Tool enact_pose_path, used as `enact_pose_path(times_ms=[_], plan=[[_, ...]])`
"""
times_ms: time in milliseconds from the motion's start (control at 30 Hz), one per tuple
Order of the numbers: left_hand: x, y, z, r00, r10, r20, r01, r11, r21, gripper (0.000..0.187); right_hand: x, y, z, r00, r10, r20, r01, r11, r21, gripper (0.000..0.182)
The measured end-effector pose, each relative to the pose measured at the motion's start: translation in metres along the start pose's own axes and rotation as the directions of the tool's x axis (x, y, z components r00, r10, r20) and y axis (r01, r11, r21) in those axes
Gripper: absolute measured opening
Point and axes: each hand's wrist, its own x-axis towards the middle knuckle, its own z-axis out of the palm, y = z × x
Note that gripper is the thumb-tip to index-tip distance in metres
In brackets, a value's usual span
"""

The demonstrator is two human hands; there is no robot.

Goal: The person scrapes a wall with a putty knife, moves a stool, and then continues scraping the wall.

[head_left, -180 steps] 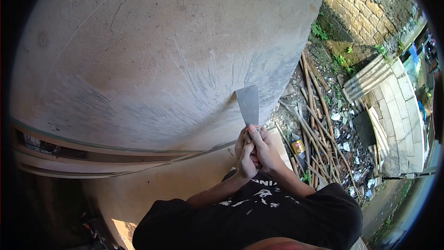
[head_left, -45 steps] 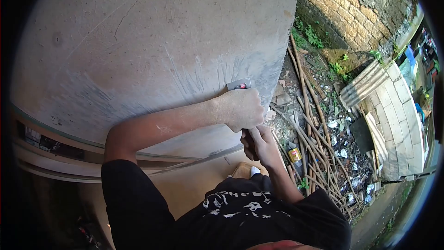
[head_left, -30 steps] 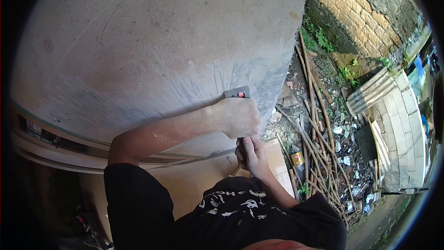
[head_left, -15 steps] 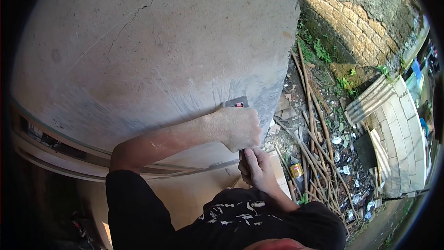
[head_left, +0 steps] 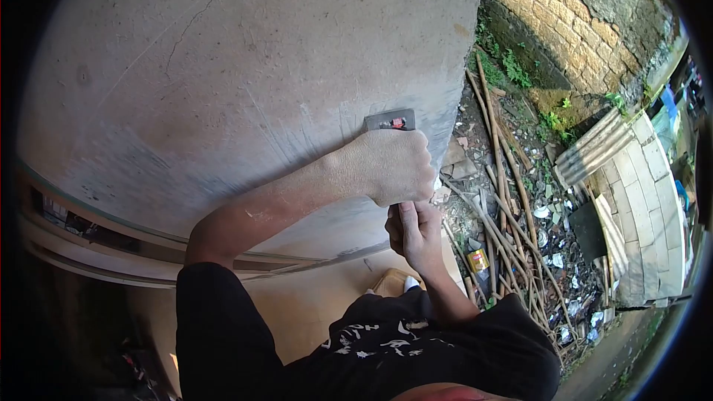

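Observation:
A flat grey scraper blade (head_left: 390,120) with a red label lies against the pale plastered wall (head_left: 297,52). My left hand (head_left: 390,167), coated in dust, is closed around the tool just below the blade, with the back of the hand facing up. Directly beneath it, my right hand (head_left: 417,234) is closed around the lower part of the handle, its thumb pointing up. Both hands hide most of the handle. Grey streaks and scrape marks show on the wall around the blade, and a thin crack runs higher up.
Right of the wall edge lie bamboo poles (head_left: 499,171), rubble, litter and a yellow container (head_left: 477,260). Beyond are a brick wall (head_left: 564,26) and a curved block structure (head_left: 646,208). A ledge or frame (head_left: 111,241) runs at lower left; tan floor (head_left: 304,304) shows below.
Both hands and the scraper have moved up along the wall and slightly right. More of the blade and its red label shows, and a foot has come into view below.

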Motion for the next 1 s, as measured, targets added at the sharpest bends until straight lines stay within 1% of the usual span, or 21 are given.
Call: enact_pose_path(times_ms=[33, 67, 100, 167, 233, 300, 367, 433, 467, 500, 567, 600, 667, 700, 767, 800, 867, 900, 933, 967, 1000], plan=[[0.001, 0.003, 0.004, 0.999, 0.016, 0.038, -0.016, 1.000, -0.009, 0.012, -0.006, 0.012, -0.001, 1.000, 0.013, -0.005, -0.013, 1.000, 0.008, 0.034], [0.003, 0.013, 0.014, 0.996, 0.022, 0.089, -0.014, 0.996, -0.089, 0.007, -0.016, 0.021, -0.003, 0.998, 0.062, 0.006, -0.062, 0.998, 0.017, 0.034], [0.004, 0.017, 0.022, 0.996, 0.018, 0.087, -0.011, 0.997, -0.077, 0.007, -0.026, 0.024, -0.001, 0.981, 0.192, -0.031, -0.190, 0.980, 0.057, 0.036], [0.003, 0.023, 0.033, 0.992, 0.070, 0.104, -0.050, 0.982, -0.180, 0.008, -0.028, 0.032, -0.002, 0.990, 0.137, -0.040, -0.139, 0.989, -0.055, 0.037], [0.004, 0.018, 0.030, 0.989, 0.072, 0.126, -0.045, 0.978, -0.205, 0.009, -0.025, 0.027, -0.005, 0.987, 0.159, -0.027, -0.160, 0.986, -0.045, 0.037], [0.004, 0.018, 0.025, 0.995, 0.085, 0.059, -0.073, 0.979, -0.189, 0.012, -0.031, 0.015, -0.009, 0.978, 0.209, -0.029, -0.210, 0.977, -0.039, 0.037], [0.004, 0.020, 0.023, 0.993, 0.093, 0.075, -0.078, 0.980, -0.181, 0.012, -0.033, 0.003, -0.006, 0.977, 0.215, -0.010, -0.215, 0.976, -0.024, 0.037], [0.004, 0.023, 0.029, 1.000, 0.018, 0.019, -0.014, 0.985, -0.172, 0.013, -0.029, 0.007, -0.009, 0.973, 0.230, -0.010, -0.230, 0.973, -0.025, 0.037], [0.004, 0.024, 0.034, 1.000, -0.001, -0.010, 0.000, 0.991, -0.136, 0.013, -0.023, 0.019, -0.013, 0.982, 0.190, -0.009, -0.190, 0.980, -0.050, 0.037], [0.004, 0.027, 0.038, 1.000, 0.002, -0.016, -0.004, 0.990, -0.138, 0.013, -0.020, 0.029, -0.016, 0.989, 0.150, -0.007, -0.150, 0.986, -0.075, 0.036], [0.004, 0.029, 0.041, 0.998, -0.054, 0.042, 0.057, 0.997, -0.061, 0.012, -0.019, 0.033, -0.018, 0.993, 0.121, -0.001, -0.121, 0.991, -0.060, 0.035], [0.004, 0.029, 0.040, 0.998, -0.056, 0.043, 0.058, 0.997, -0.057, 0.012, -0.020, 0.030, -0.017, 0.992, 0.129, 0.016, -0.128, 0.991, -0.022, 0.034], [0.002, 0.030, 0.039, 0.987, -0.048, -0.154, 0.038, 0.997, -0.072, 0.010, -0.021, 0.020, -0.014, 0.990, 0.133, 0.046, -0.135, 0.989, 0.051, 0.035], [0.003, 0.031, 0.033, 0.986, -0.050, -0.156, 0.040, 0.997, -0.069, 0.010, -0.019, 0.014, -0.015, 0.990, 0.130, 0.048, -0.133, 0.990, 0.048, 0.035], [0.006, 0.031, 0.020, 0.915, -0.084, -0.396, 0.093, 0.996, 0.003, 0.010, -0.014, 0.003, -0.016, 0.991, 0.127, 0.042, -0.128, 0.991, 0.046, 0.036], [0.006, 0.029, 0.019, 0.915, -0.081, -0.395, 0.093, 0.996, 0.009, 0.010, -0.012, -0.002, -0.015, 0.991, 0.122, 0.060, -0.123, 0.992, 0.023, 0.038], [0.005, 0.023, 0.020, 0.988, -0.046, -0.145, 0.045, 0.999, -0.008, 0.010, -0.012, 0.000, -0.017, 0.993, 0.098, 0.069, -0.098, 0.995, -0.007, 0.040], [0.008, 0.021, 0.020, 0.988, -0.046, -0.144, 0.046, 0.999, -0.005, 0.010, -0.012, 0.001, -0.020, 0.994, 0.081, 0.075, -0.078, 0.996, -0.041, 0.042], [0.013, 0.021, 0.021, 0.995, -0.035, -0.091, 0.035, 0.999, 0.004, 0.010, -0.013, 0.004, -0.022, 0.997, 0.042, 0.063, -0.040, 0.999, -0.035, 0.041], [0.020, 0.020, 0.021, 0.999, -0.022, -0.037, 0.022, 1.000, 0.013, 0.009, -0.015, 0.004, -0.026, 1.000, 0.027, 0.012, -0.027, 0.999, -0.031, 0.040], [0.028, 0.017, 0.018, 0.995, 0.001, -0.103, 0.000, 1.000, 0.013, 0.010, -0.017, -0.003, -0.028, 0.999, 0.030, -0.019, -0.031, 0.999, -0.027, 0.039]])
